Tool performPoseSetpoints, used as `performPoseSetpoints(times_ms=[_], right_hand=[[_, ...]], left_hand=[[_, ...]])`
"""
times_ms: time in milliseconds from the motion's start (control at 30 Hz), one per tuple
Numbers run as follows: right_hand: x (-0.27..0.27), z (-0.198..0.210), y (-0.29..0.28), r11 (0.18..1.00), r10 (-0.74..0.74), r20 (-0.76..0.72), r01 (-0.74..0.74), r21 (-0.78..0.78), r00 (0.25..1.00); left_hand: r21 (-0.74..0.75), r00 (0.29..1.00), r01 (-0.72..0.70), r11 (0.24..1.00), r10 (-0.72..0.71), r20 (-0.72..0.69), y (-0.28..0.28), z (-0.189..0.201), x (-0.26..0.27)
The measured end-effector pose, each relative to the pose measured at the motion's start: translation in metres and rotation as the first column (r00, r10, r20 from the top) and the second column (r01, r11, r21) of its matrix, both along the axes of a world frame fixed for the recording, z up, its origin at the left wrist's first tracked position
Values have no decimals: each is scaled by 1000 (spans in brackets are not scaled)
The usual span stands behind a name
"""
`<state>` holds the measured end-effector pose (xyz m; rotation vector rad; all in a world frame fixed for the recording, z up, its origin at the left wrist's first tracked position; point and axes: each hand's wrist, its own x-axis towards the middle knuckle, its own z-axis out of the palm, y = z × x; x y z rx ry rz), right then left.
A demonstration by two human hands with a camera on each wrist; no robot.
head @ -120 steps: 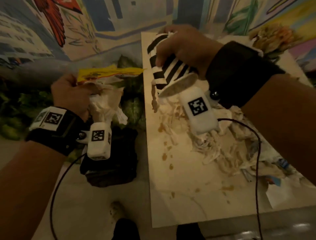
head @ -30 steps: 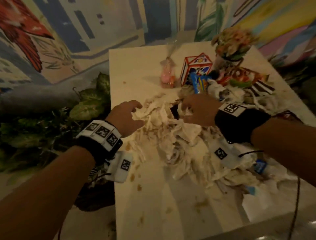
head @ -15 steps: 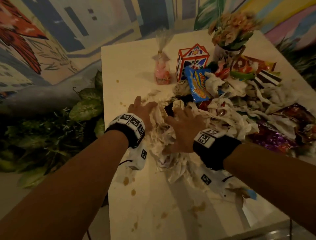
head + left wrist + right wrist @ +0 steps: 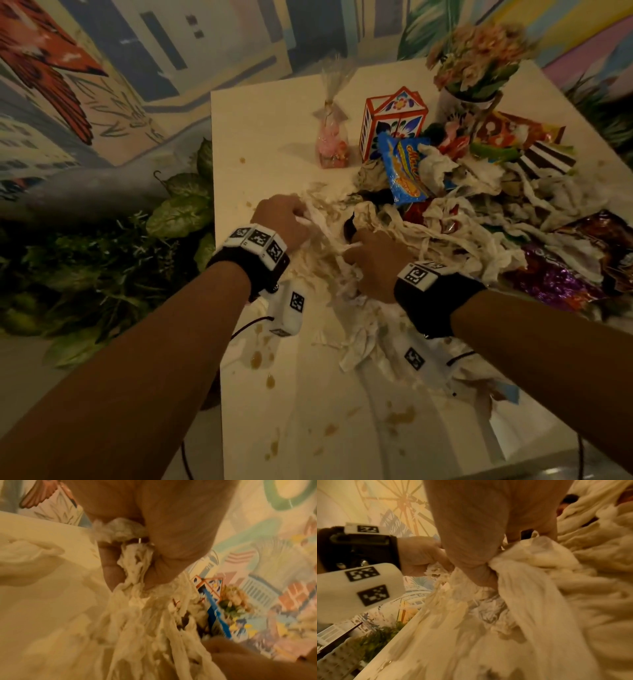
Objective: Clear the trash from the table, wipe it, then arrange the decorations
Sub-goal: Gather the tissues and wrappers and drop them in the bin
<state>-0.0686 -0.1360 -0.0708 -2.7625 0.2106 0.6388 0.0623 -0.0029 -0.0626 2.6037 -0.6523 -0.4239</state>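
Two hands are buried in a heap of crumpled, stained paper tissues (image 4: 404, 240) that is spread across the middle of the pale desk (image 4: 267, 116). The left hand (image 4: 281, 219) is curled tight round a bunch of tissue strands at the heap's left edge; in the left wrist view the strands are seen squeezed between its fingers (image 4: 111, 566) and thumb. The right hand (image 4: 373, 263) lies just beside it, nearer the middle of the heap, and a thick twisted wad of tissue is gripped in its closed fingers, as the right wrist view shows.

More trash is mixed into the heap further back and to the right: a blue snack wrapper (image 4: 404, 171), an orange wrapper (image 4: 513, 132), a striped black-and-white paper cup (image 4: 548, 159) on its side, and a purple foil wrapper (image 4: 561, 284) at the right edge.

Three decorations are stood at the far side of the desk: a small cellophane bag of pink sweets (image 4: 332, 144), upright and apart from the heap; a house-shaped box (image 4: 394, 120) with floral print, touched by the blue wrapper; and a pot of flowers (image 4: 476, 65) behind the wrappers.

Brown spill marks (image 4: 260, 359) are scattered over the near part of the desk. Leafy green plants (image 4: 178, 212) are seen along the desk's left side, below a painted mural wall (image 4: 102, 68).
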Motion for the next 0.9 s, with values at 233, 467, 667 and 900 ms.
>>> performPoseSetpoints(times_ms=[233,467,667,900], right_hand=[[-8,30,-43,900,-369,218,289,328,903],[-8,71,-70,840,-510,297,394,372,807],[-4,82,-87,774,-614,216,526,354,759],[-15,91,-103,690,-715,192,634,348,672]], left_hand=[[-450,961,-184,874,64,-270,4,48,6],[-582,953,-183,792,-3,-304,-3,61,-2],[-621,920,-286,730,27,-392,0,61,-10],[-553,793,-601,577,346,-501,32,69,24]])
